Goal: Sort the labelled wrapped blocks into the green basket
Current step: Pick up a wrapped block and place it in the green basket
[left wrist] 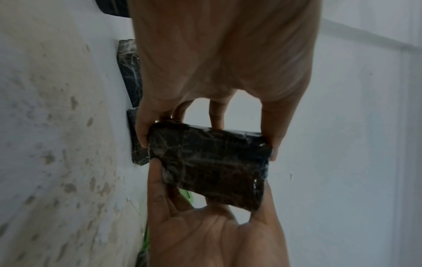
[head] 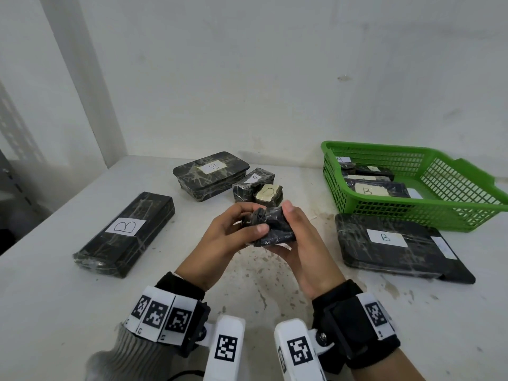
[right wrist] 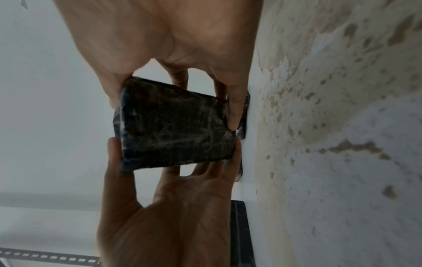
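Both hands hold one small black wrapped block [head: 270, 225] in the air above the middle of the counter [head: 49, 292], clear of its surface. The left hand [head: 228, 237] grips the block's left end, thumb across the near face and fingers curled round the far side; the right hand [head: 302, 243] grips the right end, thumb on top and fingers underneath. In the left wrist view the block [left wrist: 210, 166] is pinched between fingertips from both sides, and no label shows on the face turned to that camera (the same holds for the right wrist view, where the block [right wrist: 175, 126] shows only dark crinkled wrap).

The green basket [head: 450, 188] sits at the far right of the counter, with several wrapped blocks inside; one bears a B, and an A label shows at the back. Just in front of the basket lies a large flat block labelled B [head: 390, 243]. A long block labelled B [head: 126, 232] lies at the left. Beyond the hands sit a rounded block labelled B [head: 211, 174] and two small blocks [head: 258, 188] touching each other.
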A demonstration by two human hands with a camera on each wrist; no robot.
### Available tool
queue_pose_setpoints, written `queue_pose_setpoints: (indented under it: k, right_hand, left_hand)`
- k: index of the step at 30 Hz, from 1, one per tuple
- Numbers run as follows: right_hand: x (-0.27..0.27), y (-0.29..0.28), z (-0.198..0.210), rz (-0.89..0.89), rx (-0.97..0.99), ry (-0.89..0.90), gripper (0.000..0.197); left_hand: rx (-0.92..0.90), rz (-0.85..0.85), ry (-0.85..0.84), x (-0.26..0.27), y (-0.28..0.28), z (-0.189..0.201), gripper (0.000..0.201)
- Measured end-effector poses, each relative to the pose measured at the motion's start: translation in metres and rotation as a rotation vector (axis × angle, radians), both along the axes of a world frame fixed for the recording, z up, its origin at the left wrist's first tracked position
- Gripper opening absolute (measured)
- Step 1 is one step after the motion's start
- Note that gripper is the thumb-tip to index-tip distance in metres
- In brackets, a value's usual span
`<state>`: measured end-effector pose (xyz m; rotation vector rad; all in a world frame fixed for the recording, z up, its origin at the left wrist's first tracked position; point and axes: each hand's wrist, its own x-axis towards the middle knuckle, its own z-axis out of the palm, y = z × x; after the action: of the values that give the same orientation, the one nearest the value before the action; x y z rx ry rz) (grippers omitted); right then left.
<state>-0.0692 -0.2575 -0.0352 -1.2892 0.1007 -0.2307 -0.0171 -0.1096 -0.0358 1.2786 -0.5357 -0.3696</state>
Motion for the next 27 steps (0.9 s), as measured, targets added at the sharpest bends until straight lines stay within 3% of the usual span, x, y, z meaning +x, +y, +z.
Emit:
queue_pose_setpoints:
  k: [3, 10, 16, 20, 22, 27]
  right_hand:
    - [-0.0003, 0.0017, -0.0015, 0.006, -0.015, -0.018, 0.071]
    - [-0.0002, 0.001, -0.0003, -0.039, -0.011, -0.039, 0.064]
    - [-0.0023, 0.0034, -0.0006, 0.014, -0.026, -0.015, 0.075]
    - [-0.0015, 0.0056, -0.0007, -0.004, -0.071, -0.021, 0.062]
    - [-0.0001, 0.0064, -0.0026, -0.022, -0.089, -0.022, 0.065]
    - [-0.001, 0.007, -0.0058, 0.007, -0.102, -0.025, 0.071]
  left_hand:
    - [-0.014, 0.02, 0.012, 0.0004, 0.0006, 0.0018, 0.06]
    - [0.011, -0.008, -0.009, 0.0002, 0.0025, 0.0001, 0.062]
    - [0.012, -0.005, 0.021, 0.0034, 0.0057, 0.0037, 0.049]
    - [0.016, -0.021, 0.015, 0.0039, 0.0071, 0.0039, 0.052]
    - [0.025, -0.009, 0.026, 0.0028, 0.0056, 0.003, 0.054]
    - [0.032, 0.044, 0.062, 0.0015, 0.0031, 0.0029, 0.03]
